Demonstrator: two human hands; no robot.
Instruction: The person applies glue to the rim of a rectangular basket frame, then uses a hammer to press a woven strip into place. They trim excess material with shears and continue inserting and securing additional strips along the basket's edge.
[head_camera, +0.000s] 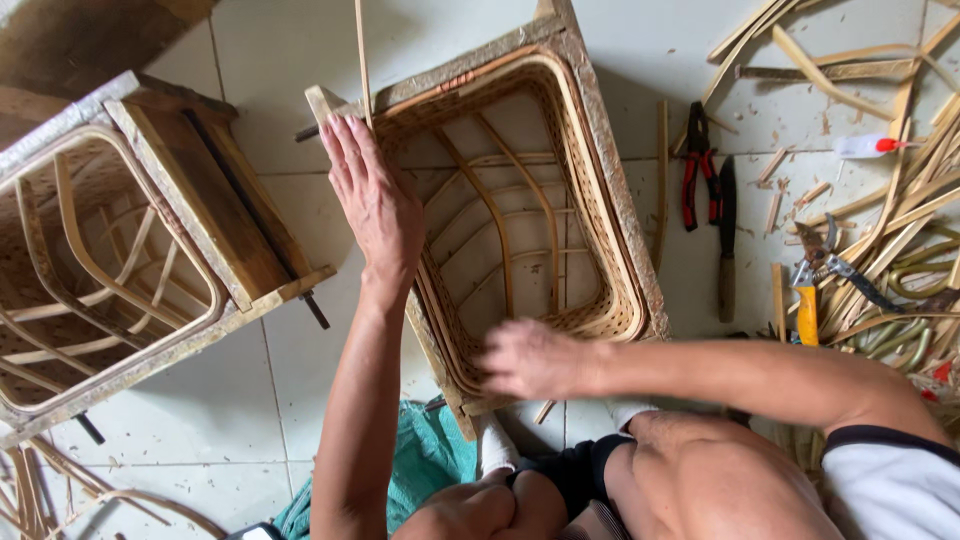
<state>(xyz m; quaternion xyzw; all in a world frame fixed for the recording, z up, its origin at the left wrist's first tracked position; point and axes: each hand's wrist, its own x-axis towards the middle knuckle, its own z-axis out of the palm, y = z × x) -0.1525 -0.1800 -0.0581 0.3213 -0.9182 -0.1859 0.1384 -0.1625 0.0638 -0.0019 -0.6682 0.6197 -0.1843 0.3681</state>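
Two hands at work: both rest on one woven rattan basket (520, 210) held in a rectangular wooden frame, lying on the tiled floor (290, 380) just in front of the person's knees.
Left hand: the left hand (375, 205) lies flat and open, fingers together, pressed on the basket's left rim near its far corner.
Right hand: the right hand (530, 360) is at the near rim; it is blurred, so I cannot tell whether it grips a strand or only presses.
Doing it well: judging from this pose, the flat palm should keep steady downward pressure so the frame does not slide on the tile, while the near hand works close to the rim in short strokes.
Basket look: pale, tightly woven walls, several curved cane ribs crossing the open bottom, a rough, weathered wooden edge around the top.
Thin cane strip: one strip (362, 55) rises upright just beside the left fingertips.
Second basket: a similar framed basket (130, 250) lies tilted to the left, apart from the first.
Tools: red-handled pliers (698, 165) and a dark knife (727, 240) lie right of the basket; yellow-handled shears (815, 280) lie farther right.
Scrap: loose cane strips (900, 200) pile along the right edge.
Cloth: a teal cloth (425, 465) lies under the left forearm.
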